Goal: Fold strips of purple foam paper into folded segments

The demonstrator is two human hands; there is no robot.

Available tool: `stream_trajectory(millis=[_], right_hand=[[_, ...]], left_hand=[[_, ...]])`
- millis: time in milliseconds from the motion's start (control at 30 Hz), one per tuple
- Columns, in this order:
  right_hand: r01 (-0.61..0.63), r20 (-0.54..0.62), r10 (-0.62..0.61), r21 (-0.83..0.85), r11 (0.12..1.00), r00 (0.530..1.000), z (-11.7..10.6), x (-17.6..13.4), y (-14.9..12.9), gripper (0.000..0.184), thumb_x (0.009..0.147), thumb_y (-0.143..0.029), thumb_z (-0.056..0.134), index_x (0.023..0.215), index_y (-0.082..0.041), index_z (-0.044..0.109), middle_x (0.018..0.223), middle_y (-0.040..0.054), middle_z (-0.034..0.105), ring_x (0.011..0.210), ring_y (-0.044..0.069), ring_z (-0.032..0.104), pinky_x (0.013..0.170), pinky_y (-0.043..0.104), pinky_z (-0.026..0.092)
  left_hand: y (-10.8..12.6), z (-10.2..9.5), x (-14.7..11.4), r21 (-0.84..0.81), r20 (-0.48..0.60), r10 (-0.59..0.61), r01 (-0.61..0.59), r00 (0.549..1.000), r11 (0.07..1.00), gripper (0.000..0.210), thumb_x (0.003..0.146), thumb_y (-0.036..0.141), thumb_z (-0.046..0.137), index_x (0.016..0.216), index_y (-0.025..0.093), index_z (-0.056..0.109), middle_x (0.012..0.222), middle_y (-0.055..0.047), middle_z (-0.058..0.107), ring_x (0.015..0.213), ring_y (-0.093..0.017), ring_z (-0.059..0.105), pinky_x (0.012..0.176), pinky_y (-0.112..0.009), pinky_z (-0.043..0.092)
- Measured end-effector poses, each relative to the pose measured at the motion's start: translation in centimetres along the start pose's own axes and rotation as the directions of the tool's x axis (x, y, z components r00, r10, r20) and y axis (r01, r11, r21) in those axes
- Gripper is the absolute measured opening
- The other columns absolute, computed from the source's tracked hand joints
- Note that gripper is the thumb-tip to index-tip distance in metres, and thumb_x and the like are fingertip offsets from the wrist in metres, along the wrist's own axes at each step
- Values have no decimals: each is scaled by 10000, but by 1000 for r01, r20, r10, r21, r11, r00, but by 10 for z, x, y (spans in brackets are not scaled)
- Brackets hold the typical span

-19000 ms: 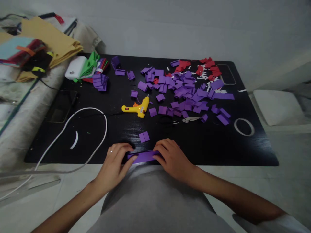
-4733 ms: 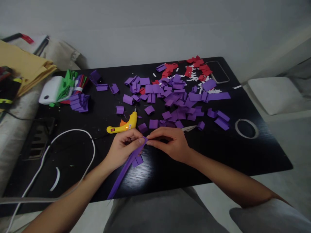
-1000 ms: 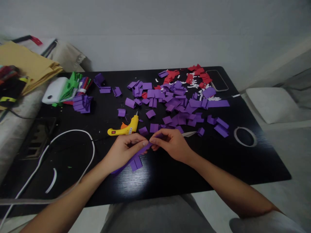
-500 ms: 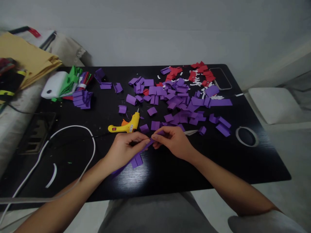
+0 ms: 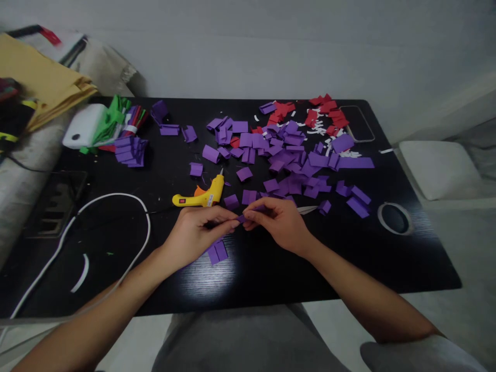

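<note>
Between my two hands a purple paper strip [image 5: 241,219] is pinched, its ends partly covered by fingers. My left hand [image 5: 199,230] grips it between thumb and forefinger. Close beside, my right hand [image 5: 277,222] pinches the strip's other side, with the fingers curled. Under the left hand lies a folded purple paper piece [image 5: 217,252] on the black table [image 5: 279,279]. A yellow glue gun [image 5: 201,196] rests just beyond the left hand. Past the right hand, scissors [image 5: 307,210] show only in part.
Folded purple papers [image 5: 287,155] spread over the middle, with red pieces [image 5: 327,111] and white scraps behind. A tape roll [image 5: 395,218] lies at right. A white cable [image 5: 116,195] loops at left near my forearm. Green strips [image 5: 114,124] and tan paper [image 5: 46,82] are stacked far left.
Both hands stay together on the purple strip, and less of it shows now between and below them. The view has shifted slightly; the glue gun and loose papers lie as before.
</note>
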State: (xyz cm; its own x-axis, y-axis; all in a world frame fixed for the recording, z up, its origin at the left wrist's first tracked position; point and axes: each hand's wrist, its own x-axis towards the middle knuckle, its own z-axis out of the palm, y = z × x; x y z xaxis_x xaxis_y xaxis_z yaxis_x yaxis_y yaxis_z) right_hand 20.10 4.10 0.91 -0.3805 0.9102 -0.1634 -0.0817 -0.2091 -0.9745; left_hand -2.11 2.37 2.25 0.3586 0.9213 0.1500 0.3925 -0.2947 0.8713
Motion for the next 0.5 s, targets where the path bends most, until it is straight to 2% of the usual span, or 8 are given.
stream_trajectory(millis=[233,500], right_hand=[[36,7,-36,-17,999,999,-1,-2,1,190,865,-362,832,919,-189,775,798,5,788,707,152,790,724,276,678],[55,3,-55,-57,997,998,4,-4,1,213,856,-381,841,921,-188,781,803,8,791,707,148,782,727,272,669]], left_hand=[[2,-3,-1,6,4,2,-2,1000,1000,83,919,220,781,986,197,823,867,-3,833,732,-120,764,676,-180,577],[2,0,0,-25,20,-39,39,999,999,101,963,237,714,967,203,809,849,3,805,702,-98,718,647,-175,547]])
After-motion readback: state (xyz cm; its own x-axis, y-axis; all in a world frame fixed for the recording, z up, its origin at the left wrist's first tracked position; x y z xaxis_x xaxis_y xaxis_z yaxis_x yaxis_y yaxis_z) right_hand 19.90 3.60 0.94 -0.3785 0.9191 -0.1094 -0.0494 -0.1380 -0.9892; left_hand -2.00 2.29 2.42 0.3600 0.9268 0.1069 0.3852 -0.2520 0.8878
